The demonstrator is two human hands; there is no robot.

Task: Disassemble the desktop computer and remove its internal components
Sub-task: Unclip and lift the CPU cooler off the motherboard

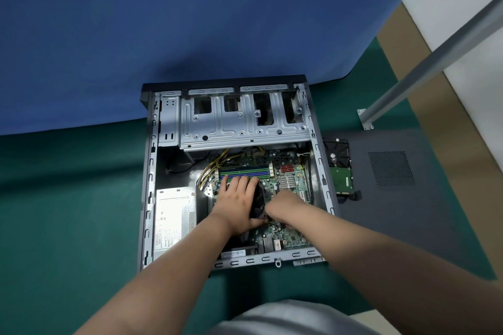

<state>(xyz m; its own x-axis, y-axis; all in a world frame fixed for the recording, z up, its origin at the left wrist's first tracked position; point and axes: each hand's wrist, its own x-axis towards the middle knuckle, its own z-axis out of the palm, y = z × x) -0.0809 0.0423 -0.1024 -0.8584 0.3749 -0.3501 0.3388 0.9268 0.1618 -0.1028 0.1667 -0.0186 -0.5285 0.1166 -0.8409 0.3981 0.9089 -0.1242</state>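
**Desktop computer case opened on a green mat, both hands at the CPU fan**

Desktop computer case (pixel 148 171) is shown lying on its side, side cover removed, on a green mat (pixel 68 198) in front of a blue backdrop (pixel 190 22). Inside, the motherboard (pixel 288 171) is seen on the right half of the chassis, with green and blue memory slots (pixel 245 171) running across its upper part and a small silver heatsink (pixel 287 181) just to their right. A black CPU fan (pixel 258 202) is seated near the board's centre. The left hand (pixel 236 201) is laid over the fan's left side, fingers extended toward the memory slots and the thumb tucked beneath the fan's near edge, so that the fan is gripped from the left. The right hand (pixel 283 204) is placed against the fan's right side with fingers curled downward; whether anything is pinched by it cannot be told. A bundle of yellow and black cables (pixel 215 164) is routed from the board's upper left. A silver power supply (pixel 174 217) is mounted in the near-left corner, and an empty metal drive cage (pixel 239 119) spans the far end. Just beside the case on the right, a hard drive (pixel 340 168) is laid board-up on a dark grey side panel (pixel 394 198). A grey metal pole (pixel 435 62) is fixed to the floor well to the right.
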